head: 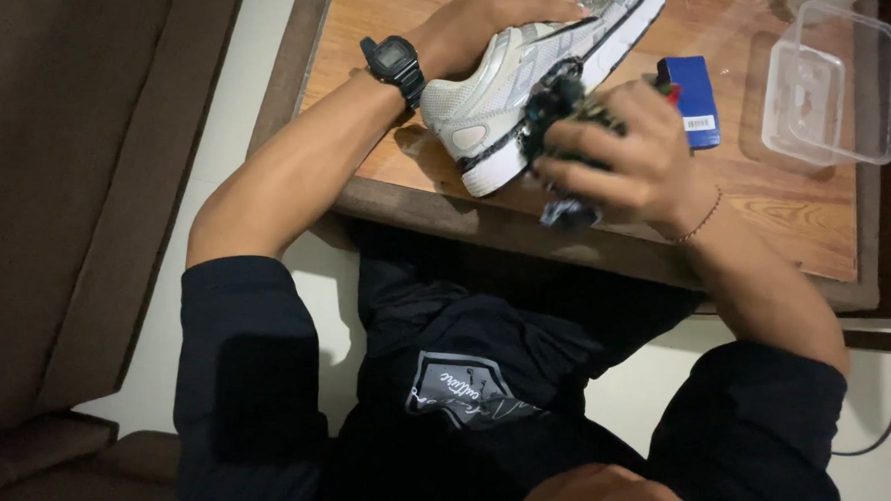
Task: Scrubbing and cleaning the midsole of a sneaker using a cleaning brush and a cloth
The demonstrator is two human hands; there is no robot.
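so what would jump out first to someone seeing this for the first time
A pale grey and white sneaker lies on its side near the front edge of the wooden table, right in the middle of the view. The left hand, with a black digital watch on its wrist, steadies the shoe from above, while the right hand presses a dark crumpled cloth against its sole edge. Farther right sit a blue box and a clear plastic container.

It looks like a living room at home: a low wooden counter (768, 209) with a glossy top stands over a pale tiled floor (247, 92), close beside a brown upholstered sofa (76, 214), with a clear plastic container (831, 87).
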